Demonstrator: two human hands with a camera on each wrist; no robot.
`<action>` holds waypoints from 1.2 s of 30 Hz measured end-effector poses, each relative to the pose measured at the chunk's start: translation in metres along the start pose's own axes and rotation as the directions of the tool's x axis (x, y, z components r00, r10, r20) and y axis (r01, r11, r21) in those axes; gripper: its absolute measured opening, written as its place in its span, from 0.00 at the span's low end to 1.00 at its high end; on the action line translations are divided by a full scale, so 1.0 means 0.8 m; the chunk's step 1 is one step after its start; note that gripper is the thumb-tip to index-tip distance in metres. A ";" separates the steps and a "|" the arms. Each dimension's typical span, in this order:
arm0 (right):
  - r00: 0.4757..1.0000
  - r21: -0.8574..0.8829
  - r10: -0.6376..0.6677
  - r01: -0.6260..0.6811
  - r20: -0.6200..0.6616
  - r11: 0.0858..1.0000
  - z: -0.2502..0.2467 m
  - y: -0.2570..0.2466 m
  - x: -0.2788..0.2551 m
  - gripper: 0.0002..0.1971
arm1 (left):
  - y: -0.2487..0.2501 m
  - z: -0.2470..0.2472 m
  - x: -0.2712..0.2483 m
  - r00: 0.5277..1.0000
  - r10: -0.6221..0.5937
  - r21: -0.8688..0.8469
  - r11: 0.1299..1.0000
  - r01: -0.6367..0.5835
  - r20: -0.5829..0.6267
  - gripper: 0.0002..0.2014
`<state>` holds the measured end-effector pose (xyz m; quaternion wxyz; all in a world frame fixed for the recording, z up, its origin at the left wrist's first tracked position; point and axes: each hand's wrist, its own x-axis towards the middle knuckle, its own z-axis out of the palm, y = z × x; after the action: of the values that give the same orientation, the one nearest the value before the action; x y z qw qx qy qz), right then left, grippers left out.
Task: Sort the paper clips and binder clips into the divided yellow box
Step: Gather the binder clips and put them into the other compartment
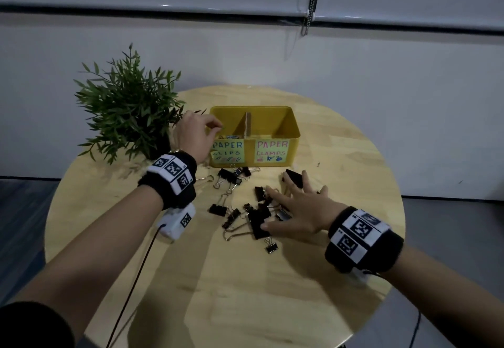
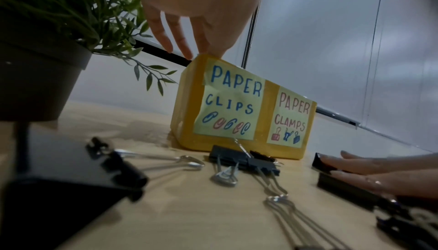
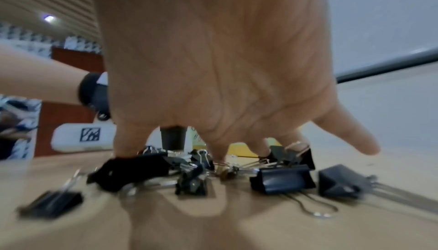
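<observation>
Black binder clips (image 1: pixel 246 212) lie scattered on the table (image 1: pixel 341 156) under her spread right hand (image 1: pixel 298 211). Her left hand (image 1: pixel 195 136), fingertips together, hovers over the yellow box (image 1: pixel 255 136)'s clips side; clamps side looks empty, so most remains.

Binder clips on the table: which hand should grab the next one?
Right. The right hand is spread over the pile of binder clips, fingers touching them. The left hand is up at the yellow box, over its paper-clips side.
</observation>
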<state>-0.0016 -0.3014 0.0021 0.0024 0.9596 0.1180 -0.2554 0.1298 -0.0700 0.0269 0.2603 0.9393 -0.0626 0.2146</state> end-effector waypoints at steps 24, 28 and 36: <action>0.948 0.090 -0.270 0.288 -0.170 0.953 -0.035 -0.062 0.001 0.41 | -0.010 -0.066 -0.074 0.771 -0.224 0.408 0.911 -0.051 0.597 0.18; 0.984 0.234 0.076 -0.036 -0.164 0.972 -0.050 0.012 -0.020 0.54 | -0.005 -0.073 -0.084 0.568 -0.367 0.374 0.921 0.110 0.737 0.33; 0.966 0.436 0.256 -0.209 -0.049 0.875 -0.014 0.066 -0.017 0.38 | 0.007 -0.049 -0.090 0.543 -0.298 0.261 0.954 0.147 0.785 0.39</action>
<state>0.0049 -0.3549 0.0157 -0.1833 0.9560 -0.0572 -0.2220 0.0493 -0.0539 0.0279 0.1492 0.9497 -0.0374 -0.2729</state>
